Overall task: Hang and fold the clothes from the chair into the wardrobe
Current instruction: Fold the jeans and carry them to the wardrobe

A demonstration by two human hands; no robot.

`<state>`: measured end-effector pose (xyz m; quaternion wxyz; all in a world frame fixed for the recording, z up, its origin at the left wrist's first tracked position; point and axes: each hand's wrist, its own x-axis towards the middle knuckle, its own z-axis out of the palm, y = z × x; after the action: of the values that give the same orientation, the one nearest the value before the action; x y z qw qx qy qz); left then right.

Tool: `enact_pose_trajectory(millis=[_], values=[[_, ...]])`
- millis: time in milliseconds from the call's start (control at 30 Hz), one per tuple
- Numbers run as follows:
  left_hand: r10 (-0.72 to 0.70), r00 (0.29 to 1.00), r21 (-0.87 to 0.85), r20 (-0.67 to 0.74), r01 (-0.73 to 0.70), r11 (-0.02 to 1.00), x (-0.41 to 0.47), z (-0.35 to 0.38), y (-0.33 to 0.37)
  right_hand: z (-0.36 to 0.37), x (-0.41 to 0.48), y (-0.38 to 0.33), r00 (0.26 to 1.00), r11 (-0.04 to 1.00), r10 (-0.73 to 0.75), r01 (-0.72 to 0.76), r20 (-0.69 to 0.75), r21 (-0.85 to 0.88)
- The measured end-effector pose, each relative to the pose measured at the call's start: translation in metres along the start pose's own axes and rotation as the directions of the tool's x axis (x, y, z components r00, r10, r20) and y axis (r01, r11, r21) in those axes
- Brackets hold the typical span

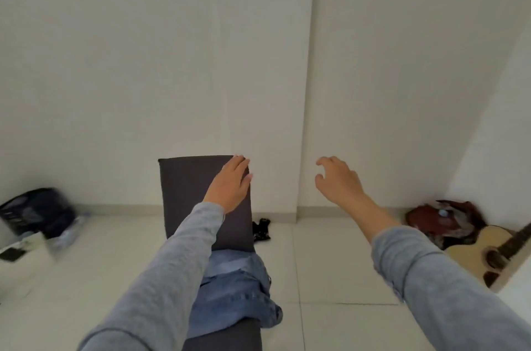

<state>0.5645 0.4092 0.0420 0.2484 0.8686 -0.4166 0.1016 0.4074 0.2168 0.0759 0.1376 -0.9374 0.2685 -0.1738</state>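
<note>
The chair is showing plain charcoal grey; the jeans are showing faded light blue denim; the sleeves are looking blue-grey; the wall is looking off-white; the floor is showing pale tiles; the guitar is showing tan wood; the bag is looking rust-brown; the basket is looking black.

Matt grey cloth chair, blue denim jeans, glossy floor tiles

- One dark grey chair.
- One heap of blue denim, on the chair's seat.
- Two hands of mine: left hand before the chair's back, right hand right of the chair.
- One guitar, far right of the chair.
- One reddish-brown bag, right of the chair.
- One black basket, left of the chair.
- One small black item, just right of the chair.
</note>
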Motion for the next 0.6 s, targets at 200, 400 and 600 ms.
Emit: enact_pose_trajectory(millis=[200,400,600], values=[[-0.212,0.975,-0.006,0.061,0.213,0.977,0.017,0.018,-0.093,0.083,0.085,-0.038,0.989,0.993,-0.081,0.069,0.124,0.097],[-0.381,0.871,0.010,0.312,0.398,0.918,0.014,0.063,-0.187,0.196,0.124,-0.055,0.948,0.986,-0.043,-0.010,0.316,0.164],[-0.332,0.746,-0.015,0.578,0.416,0.909,0.024,0.167,-0.266,0.333,0.108,-0.026,0.823,0.932,0.184,-0.319,0.537,0.170]])
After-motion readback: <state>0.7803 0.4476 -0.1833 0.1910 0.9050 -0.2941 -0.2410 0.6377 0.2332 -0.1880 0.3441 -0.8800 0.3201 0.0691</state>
